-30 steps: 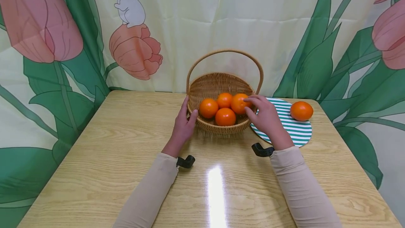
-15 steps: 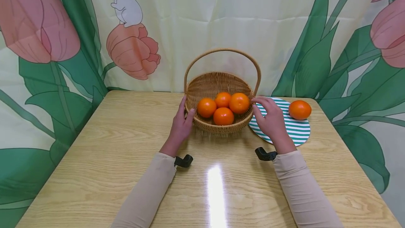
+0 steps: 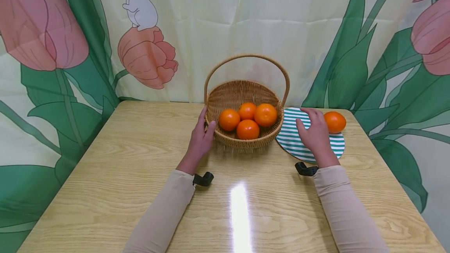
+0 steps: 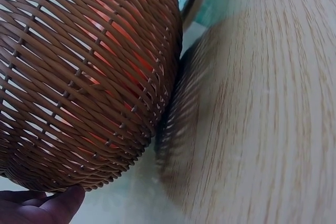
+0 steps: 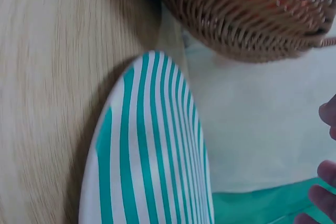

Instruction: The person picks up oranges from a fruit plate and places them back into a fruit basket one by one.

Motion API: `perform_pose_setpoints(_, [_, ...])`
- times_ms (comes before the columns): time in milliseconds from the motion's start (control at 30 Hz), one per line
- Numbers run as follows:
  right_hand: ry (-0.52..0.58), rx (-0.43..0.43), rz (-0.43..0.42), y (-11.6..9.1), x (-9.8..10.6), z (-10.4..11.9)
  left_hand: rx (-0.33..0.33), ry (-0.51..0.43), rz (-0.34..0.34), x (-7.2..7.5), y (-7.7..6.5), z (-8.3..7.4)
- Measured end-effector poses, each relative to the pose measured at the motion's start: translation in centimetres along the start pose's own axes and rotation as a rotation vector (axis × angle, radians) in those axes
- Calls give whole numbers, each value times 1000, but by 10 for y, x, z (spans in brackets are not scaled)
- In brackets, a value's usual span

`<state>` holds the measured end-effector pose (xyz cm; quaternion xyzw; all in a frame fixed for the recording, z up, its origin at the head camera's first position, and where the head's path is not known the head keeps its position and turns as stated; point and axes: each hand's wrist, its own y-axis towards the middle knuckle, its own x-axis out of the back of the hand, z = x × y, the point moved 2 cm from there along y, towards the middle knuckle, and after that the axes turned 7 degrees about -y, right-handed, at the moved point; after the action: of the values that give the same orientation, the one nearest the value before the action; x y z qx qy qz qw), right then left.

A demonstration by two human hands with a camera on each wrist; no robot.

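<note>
A wicker basket (image 3: 246,142) with a tall arched handle stands at the table's back edge and holds several oranges (image 3: 247,129). At its left side my left hand (image 3: 200,138) rests with fairly straight fingers along the outside and the thumb near the front rim. The left wrist view has the thumb (image 4: 65,203) right at the basket's rim. My right hand (image 3: 315,134), fingers spread and holding nothing, is over a green-and-white striped round plate (image 3: 293,143). Just right of that hand is another orange (image 3: 335,122), partly hidden by it, at the plate's far right edge.
The wooden table (image 3: 140,159) extends left and in front of the basket. A flower-printed curtain (image 3: 225,30) hangs close behind it. Black wrist cameras (image 3: 204,179) sit on both wrists.
My right hand has moved from the orange at the basket's right side, past the rim, rightward over the striped plate. The left hand stays at the basket. The oranges inside look unchanged.
</note>
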<state>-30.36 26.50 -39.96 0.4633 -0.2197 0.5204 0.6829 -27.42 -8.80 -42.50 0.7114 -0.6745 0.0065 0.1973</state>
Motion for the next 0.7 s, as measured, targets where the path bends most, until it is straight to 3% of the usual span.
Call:
perform_pose_setpoints(333, [-98,-127,99,12,6,-31,-7,1,4,1,1,3])
perform_pose_setpoints(700, [-156,-233,92,27,12,-56,-3,-3,1,0,1,4])
